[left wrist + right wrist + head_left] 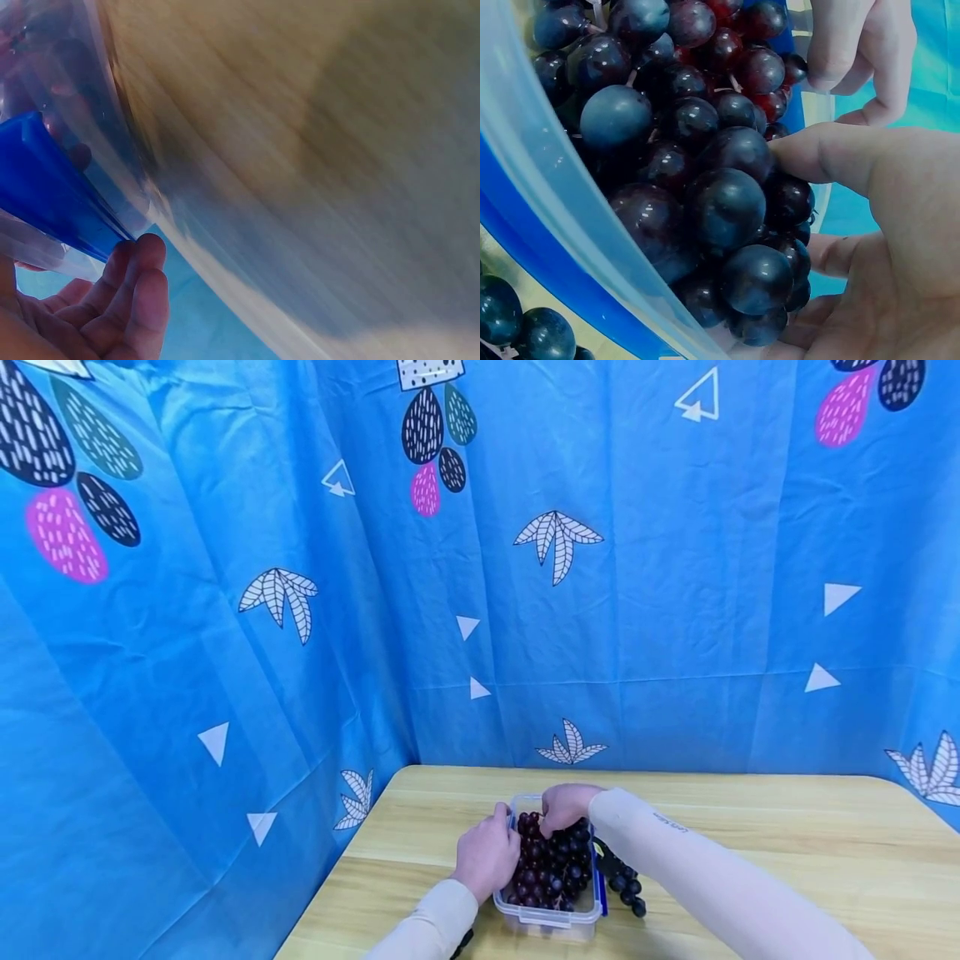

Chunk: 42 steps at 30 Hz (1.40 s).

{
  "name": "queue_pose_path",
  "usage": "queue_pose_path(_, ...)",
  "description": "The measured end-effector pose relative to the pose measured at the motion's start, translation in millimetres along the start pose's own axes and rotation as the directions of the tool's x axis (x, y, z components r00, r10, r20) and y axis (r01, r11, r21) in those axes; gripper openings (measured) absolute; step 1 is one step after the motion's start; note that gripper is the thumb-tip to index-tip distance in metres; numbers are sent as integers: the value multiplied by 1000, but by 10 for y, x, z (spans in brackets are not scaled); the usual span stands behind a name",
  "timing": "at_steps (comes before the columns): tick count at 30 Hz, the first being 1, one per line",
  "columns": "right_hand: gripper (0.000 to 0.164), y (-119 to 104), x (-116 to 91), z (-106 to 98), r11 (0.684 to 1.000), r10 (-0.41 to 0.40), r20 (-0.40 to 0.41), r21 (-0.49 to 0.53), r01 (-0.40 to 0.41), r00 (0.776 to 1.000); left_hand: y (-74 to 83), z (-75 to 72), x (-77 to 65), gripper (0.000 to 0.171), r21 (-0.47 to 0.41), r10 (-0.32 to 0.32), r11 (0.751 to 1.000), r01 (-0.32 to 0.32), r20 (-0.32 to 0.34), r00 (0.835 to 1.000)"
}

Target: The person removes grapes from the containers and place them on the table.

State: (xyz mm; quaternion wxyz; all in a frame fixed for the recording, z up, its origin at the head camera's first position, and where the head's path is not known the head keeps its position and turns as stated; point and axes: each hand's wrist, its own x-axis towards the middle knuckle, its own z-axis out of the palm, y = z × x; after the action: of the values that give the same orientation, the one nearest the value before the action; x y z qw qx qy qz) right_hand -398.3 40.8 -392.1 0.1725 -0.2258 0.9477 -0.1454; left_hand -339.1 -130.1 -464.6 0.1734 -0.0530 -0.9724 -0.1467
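A clear plastic container [547, 917] with blue-edged sides stands on the table, filled with dark purple and reddish grapes [551, 872]. My left hand [487, 856] holds its left side; in the left wrist view the fingertips [150, 296] bend at the lower end of a blue side flap [52, 187]. Reaching in at the far end, my right hand [566, 807] grips a bunch of dark grapes [724, 206]. Its thumb [817, 154] presses on the bunch from above, with the other fingers beneath, partly hidden by the fruit.
Another bunch of dark grapes [626, 885] lies on the wooden table [750, 827] just right of the container, under the right forearm. Something small and dark [462, 943] shows beside the left sleeve. A blue patterned curtain [675, 610] hangs behind and to the left.
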Motion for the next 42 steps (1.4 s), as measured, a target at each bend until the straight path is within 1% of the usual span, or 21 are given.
queue_pose_path(5, 21, -8, -39, -1, 999, 30, -6, 16, -30, 1000, 5, 6, -3, 30, 2, -4, 1000, 4, 0, 1000)
queue_pose_path(8, 31, -10, -58, -6, 998, 49, -9, 29, -48, 999, 9, 5, 2, 30, 3, 2, 1000, -2, -4, 1000)
queue_pose_path(9, 35, -10, -63, -7, 998, 50, -9, 30, -50, 999, 9, 5, 4, 30, 7, 3, 1000, -3, -5, 1000)
queue_pose_path(13, 41, -18, -95, -3, 998, 38, -14, 41, -38, 999, 5, 7, 2, 29, 16, 6, 1000, -6, -12, 1000)
queue_pose_path(21, 40, -36, -163, 0, 999, 16, -51, 52, -14, 999, 6, 9, -13, 31, 9, 7, 1000, -7, -5, 1000)
queue_pose_path(27, 23, -59, -214, 4, 999, -9, -94, 33, 12, 996, 5, 5, -11, 33, 0, 5, 1000, -5, 17, 1000)
queue_pose_path(31, 20, -79, -254, 6, 999, -38, -115, 33, 42, 993, 0, -4, -7, 33, -1, 10, 1000, -10, 16, 1000)
queue_pose_path(35, 20, -99, -306, 6, 997, -68, -138, 30, 73, 988, -6, -5, -6, 32, 0, 17, 1000, -17, 10, 1000)
queue_pose_path(37, 22, -107, -330, 2, 996, -80, -146, 25, 85, 986, -8, -5, -7, 32, 1, 17, 1000, -17, 9, 1000)
queue_pose_path(42, 38, -132, -387, -21, 994, -107, -163, 15, 111, 981, -19, -10, -8, 31, -5, 13, 1000, -12, 13, 1000)
